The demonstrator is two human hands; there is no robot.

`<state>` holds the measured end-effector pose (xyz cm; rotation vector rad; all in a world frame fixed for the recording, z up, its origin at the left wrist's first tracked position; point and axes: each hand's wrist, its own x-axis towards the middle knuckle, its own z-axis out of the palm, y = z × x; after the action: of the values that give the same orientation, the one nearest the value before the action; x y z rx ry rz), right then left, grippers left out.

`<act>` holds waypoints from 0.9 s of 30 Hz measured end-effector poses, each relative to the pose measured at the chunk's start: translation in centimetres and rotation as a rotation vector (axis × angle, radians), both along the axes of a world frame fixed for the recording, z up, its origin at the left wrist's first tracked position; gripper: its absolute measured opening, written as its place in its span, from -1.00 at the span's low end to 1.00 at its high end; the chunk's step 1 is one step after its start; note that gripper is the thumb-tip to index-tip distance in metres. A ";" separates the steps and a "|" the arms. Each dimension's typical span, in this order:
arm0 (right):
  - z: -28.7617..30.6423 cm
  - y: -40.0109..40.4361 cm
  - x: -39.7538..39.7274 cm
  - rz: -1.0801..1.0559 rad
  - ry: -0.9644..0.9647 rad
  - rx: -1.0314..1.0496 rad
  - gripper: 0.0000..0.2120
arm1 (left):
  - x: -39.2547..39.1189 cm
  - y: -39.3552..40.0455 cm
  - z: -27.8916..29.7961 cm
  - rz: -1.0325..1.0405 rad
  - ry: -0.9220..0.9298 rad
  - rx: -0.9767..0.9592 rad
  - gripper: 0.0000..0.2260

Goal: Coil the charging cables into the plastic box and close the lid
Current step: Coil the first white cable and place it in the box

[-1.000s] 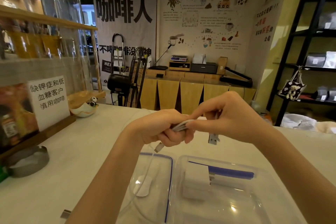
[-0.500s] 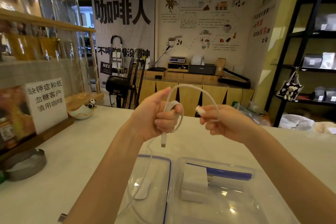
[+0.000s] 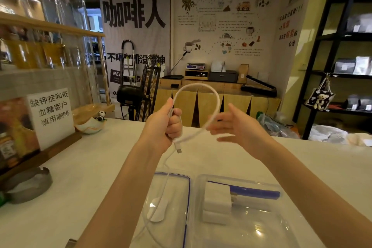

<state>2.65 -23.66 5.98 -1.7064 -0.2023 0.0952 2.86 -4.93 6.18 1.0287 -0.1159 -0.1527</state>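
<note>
Above box (image 3: 237,227): left hand (image 3: 163,127) fisted round cable (image 3: 201,86); right hand (image 3: 237,127) spread.

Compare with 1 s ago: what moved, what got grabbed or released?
The hands parted. The right hand let go and now hovers open beside the white cable, whose loop has risen and widened. The left hand still grips it. The plastic box and lid are unchanged.

Soft, warm indoor light, even, with only faint shadows on the table (image 3: 201,159). My right hand (image 3: 239,127) is smeared by motion blur; glare spots glint on the plastic box (image 3: 259,231). Wide-angle lens bends the shelf (image 3: 322,62) at the frame edges.
</note>
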 end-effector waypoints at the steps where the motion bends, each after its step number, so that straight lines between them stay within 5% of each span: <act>1: 0.3 0.2 -0.3 0.063 -0.012 0.086 -0.47 | 0.0 -0.1 0.0 0.030 -0.010 0.017 -0.60; 6: 2.3 1.2 -2.2 0.408 0.064 0.471 -0.35 | -0.5 -0.8 -0.1 0.278 -0.121 0.240 -0.62; 12: 3.8 2.9 -3.2 0.265 -0.092 0.276 -0.60 | -0.3 -1.6 -0.7 0.606 -0.377 0.663 -0.59; 15: 3.2 3.3 -2.8 0.101 -0.384 0.020 -0.78 | -0.3 -1.7 -0.8 0.502 -0.355 0.732 -0.60; 18: 2.5 3.2 -2.4 0.087 -0.636 -0.258 -0.74 | -0.6 -1.6 -0.4 0.288 -0.277 0.705 -0.63; 23: 1.9 2.9 -1.6 0.141 -0.613 -0.306 -0.70 | -1.1 -0.8 0.4 -0.087 -0.228 0.495 -0.62; 27: 1.3 3.2 -1.6 0.153 -0.571 -0.235 -0.76 | -1.3 -0.5 0.8 -0.399 -0.194 0.036 -0.54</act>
<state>1.05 -20.48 7.28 -1.9177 -0.7709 -0.2702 1.61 -5.43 7.00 1.0464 -0.4975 -0.4185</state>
